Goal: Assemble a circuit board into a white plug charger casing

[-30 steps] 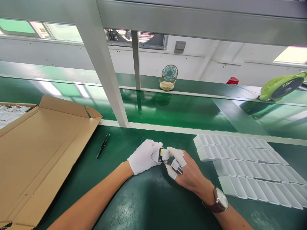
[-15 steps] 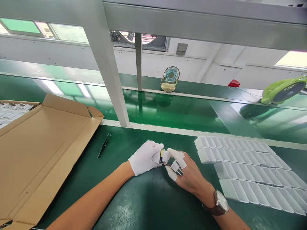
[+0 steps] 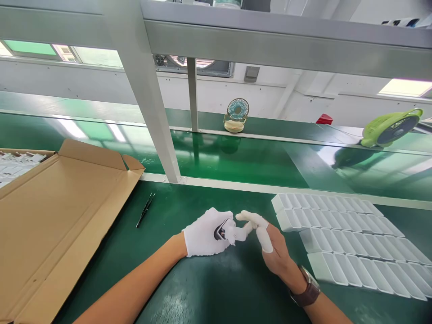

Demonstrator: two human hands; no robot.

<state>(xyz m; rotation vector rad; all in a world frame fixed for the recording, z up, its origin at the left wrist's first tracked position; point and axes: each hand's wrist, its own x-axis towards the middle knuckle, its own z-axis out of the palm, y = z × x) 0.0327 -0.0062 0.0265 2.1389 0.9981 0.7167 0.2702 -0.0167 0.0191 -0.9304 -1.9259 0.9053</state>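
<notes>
At left we see an open cardboard box (image 3: 77, 216) with white parts (image 3: 18, 167) heaped inside; at right, four rows of white trays (image 3: 316, 266), divided into narrow, open-topped compartments. Between them, over the green tabletop (image 3: 202, 288), we find the small black-and-white piece (image 3: 220, 232) in the gloved left hand (image 3: 206, 235) — its fingers curled closed around it. The right hand (image 3: 274, 247) angles inward, thumb raised, its fingers in white covers (image 3: 264, 240) reaching toward the piece — whether they grip anything, we cannot tell.
</notes>
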